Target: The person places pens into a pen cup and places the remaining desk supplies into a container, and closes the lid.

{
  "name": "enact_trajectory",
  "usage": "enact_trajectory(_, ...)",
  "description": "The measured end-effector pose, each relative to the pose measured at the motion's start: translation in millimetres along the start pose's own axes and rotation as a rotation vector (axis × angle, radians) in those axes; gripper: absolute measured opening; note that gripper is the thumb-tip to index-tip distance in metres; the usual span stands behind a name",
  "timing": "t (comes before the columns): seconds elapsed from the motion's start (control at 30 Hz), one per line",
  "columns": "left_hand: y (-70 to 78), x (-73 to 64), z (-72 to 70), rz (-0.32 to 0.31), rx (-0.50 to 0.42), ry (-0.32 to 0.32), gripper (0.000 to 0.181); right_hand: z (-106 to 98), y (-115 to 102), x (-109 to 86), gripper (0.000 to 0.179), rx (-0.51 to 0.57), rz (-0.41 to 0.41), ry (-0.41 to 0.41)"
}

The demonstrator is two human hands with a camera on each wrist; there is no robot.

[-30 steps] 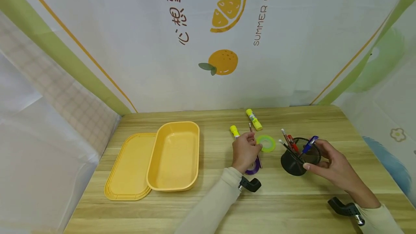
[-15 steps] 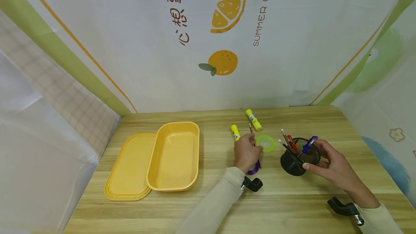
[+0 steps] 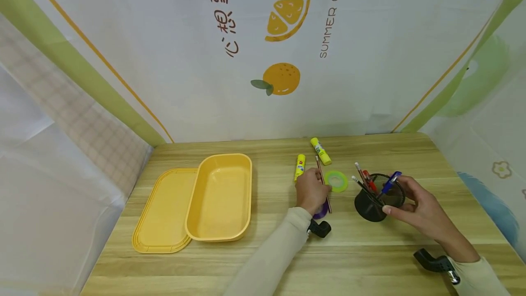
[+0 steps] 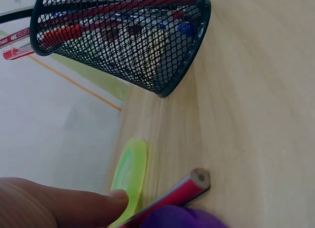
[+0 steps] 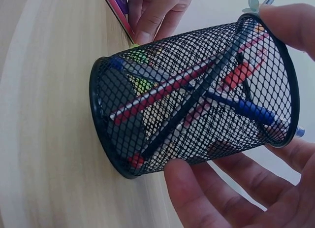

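In the head view my left hand [image 3: 311, 191] is lowered over a dark red pencil [image 3: 324, 184], thumb and fingers pinching it near its middle. The left wrist view shows the pencil's blunt end [image 4: 199, 179] beside a purple tape roll [image 4: 177, 218], which the hand partly covers in the head view. A green tape roll [image 3: 336, 181] lies just right of the fingertips. A yellow glue stick [image 3: 300, 167] lies behind the hand, its near end at the fingers. My right hand [image 3: 421, 209] grips a black mesh pen holder [image 5: 192, 95] by its side and rim; pencils and red and blue pens lean inside.
A second yellow glue stick [image 3: 321, 151] lies farther back. On the left, a yellow tray [image 3: 219, 236] overlaps its flat yellow lid [image 3: 162, 214]. A printed cloth [image 3: 353, 95] hangs along the table's back edge.
The glue stick behind my left hand has turned, so it now points nearly straight away. The left hand has shifted only slightly. My right hand and the pen holder have stayed in place.
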State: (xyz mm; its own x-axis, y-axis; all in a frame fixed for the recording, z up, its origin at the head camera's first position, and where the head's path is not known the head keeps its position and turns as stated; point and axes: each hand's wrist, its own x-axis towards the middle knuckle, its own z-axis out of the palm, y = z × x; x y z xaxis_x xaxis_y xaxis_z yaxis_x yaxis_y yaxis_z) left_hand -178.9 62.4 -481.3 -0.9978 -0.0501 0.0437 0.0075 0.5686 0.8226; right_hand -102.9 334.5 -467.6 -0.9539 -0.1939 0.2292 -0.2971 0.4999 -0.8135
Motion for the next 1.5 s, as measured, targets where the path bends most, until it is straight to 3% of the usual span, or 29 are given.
enact_trajectory(0.13,0.8,1.7,-0.2,0.000,0.003,-0.018,0.044,-0.7,-1.0,0.0,0.077,-0.001,0.009,-0.003)
enact_trajectory(0.37,1.4,2.7,-4.8,0.033,0.034,-0.059,0.029,-1.7,-1.5,-0.8,0.077,-0.007,0.022,-0.011)
enact_trajectory(0.67,3.1,5.3,-4.8,0.028,0.007,-0.099,0.038,-0.8,-0.3,-0.9,0.077,-0.013,0.005,-0.001)
enact_trajectory(0.8,4.3,6.9,-3.3,0.040,0.025,-0.096,0.039,-1.4,0.2,-1.0,0.077,-0.025,0.017,0.000)
enact_trajectory(0.97,4.7,8.2,-2.2,0.054,0.072,-0.078,0.028,-1.7,0.1,-1.0,0.077,-0.032,0.030,-0.001)
enact_trajectory(1.23,4.6,9.0,-1.5,0.044,0.066,-0.064,0.016,-1.5,-1.2,-0.8,0.077,-0.028,0.023,-0.002)
enact_trajectory(1.5,4.1,9.2,-1.4,-0.018,0.018,-0.022,0.047,-1.5,0.8,-1.0,0.077,-0.034,0.030,-0.001)
